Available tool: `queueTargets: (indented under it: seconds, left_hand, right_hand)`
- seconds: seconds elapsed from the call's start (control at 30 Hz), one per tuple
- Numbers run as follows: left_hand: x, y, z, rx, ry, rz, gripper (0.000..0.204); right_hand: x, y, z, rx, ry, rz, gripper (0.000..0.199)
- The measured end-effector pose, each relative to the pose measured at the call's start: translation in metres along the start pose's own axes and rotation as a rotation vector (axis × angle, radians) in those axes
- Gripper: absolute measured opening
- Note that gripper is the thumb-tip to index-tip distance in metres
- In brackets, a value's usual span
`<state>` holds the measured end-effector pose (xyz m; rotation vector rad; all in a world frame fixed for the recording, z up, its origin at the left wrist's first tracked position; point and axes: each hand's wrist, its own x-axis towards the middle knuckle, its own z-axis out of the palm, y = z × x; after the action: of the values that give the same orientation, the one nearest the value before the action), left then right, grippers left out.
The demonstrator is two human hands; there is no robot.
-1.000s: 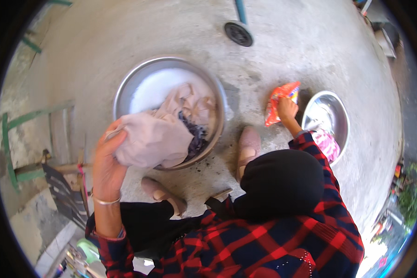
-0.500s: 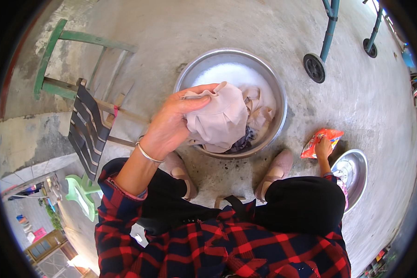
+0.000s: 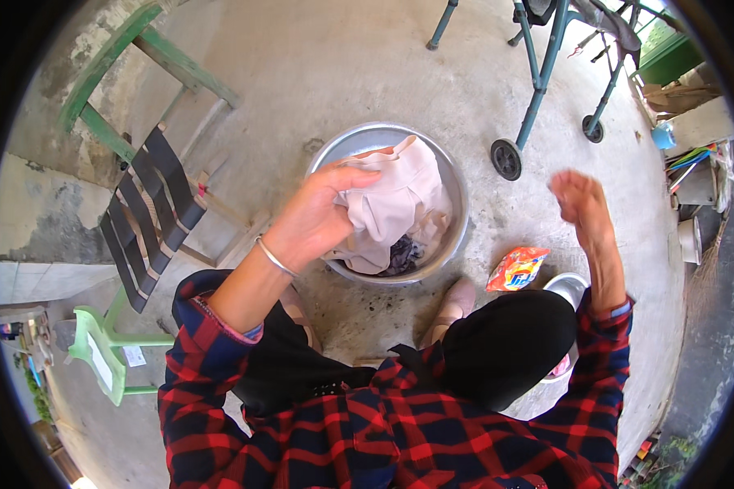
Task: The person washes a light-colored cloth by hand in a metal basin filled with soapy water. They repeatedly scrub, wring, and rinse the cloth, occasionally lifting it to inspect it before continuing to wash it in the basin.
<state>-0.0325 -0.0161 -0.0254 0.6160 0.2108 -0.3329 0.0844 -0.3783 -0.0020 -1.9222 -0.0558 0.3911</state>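
My left hand grips a pale pink cloth, bunched up over a round metal basin. Its thumb lies on top of the fabric and the lower folds hang into the basin. Below the cloth, a dark wet cloth lies in the basin beside more beige fabric. My right hand is raised in the air to the right of the basin, its fingers curled together; whether anything is in them is hidden. Beneath it, an orange packet rests on the floor, apart from the hand.
A smaller metal bowl is partly hidden behind my right knee. A blue-green wheeled frame stands at the far right. To the left are a green wooden chair with black straps and a light green plastic stool.
My right hand has come away from the orange packet and risen up and forward. My left hand still holds the pink cloth over the basin. The view has shifted, showing more at the right.
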Motion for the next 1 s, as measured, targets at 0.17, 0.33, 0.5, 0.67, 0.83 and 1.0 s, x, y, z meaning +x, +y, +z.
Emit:
queueTargets:
  seconds: [0.17,0.33,0.5,0.67,0.83,1.0]
  left_hand:
    - [-0.022,0.005,0.002,-0.017,-0.021,0.01,0.045]
    - [-0.019,0.002,-0.001,0.05,-0.121,-0.009,0.049]
    - [-0.024,0.004,-0.003,0.092,-0.075,0.004,0.055]
    - [-0.021,0.006,0.0,0.104,-0.052,0.01,0.056]
    - [-0.019,0.006,-0.003,0.154,-0.043,0.027,0.053]
    - [-0.017,0.008,-0.005,0.243,-0.053,0.05,0.049]
  right_hand:
    - [-0.024,-0.111,0.14,-0.115,-0.261,-0.308,0.017]
    - [-0.017,-0.08,0.205,-0.427,0.012,-0.502,0.013]
    - [-0.011,-0.073,0.211,-0.398,0.062,-0.429,0.017]
    - [0.008,-0.066,0.195,-0.152,-0.053,-0.291,0.024]
    - [0.008,-0.068,0.184,-0.077,-0.181,-0.167,0.024]
    - [0.011,-0.05,0.185,-0.036,-0.237,-0.345,0.017]
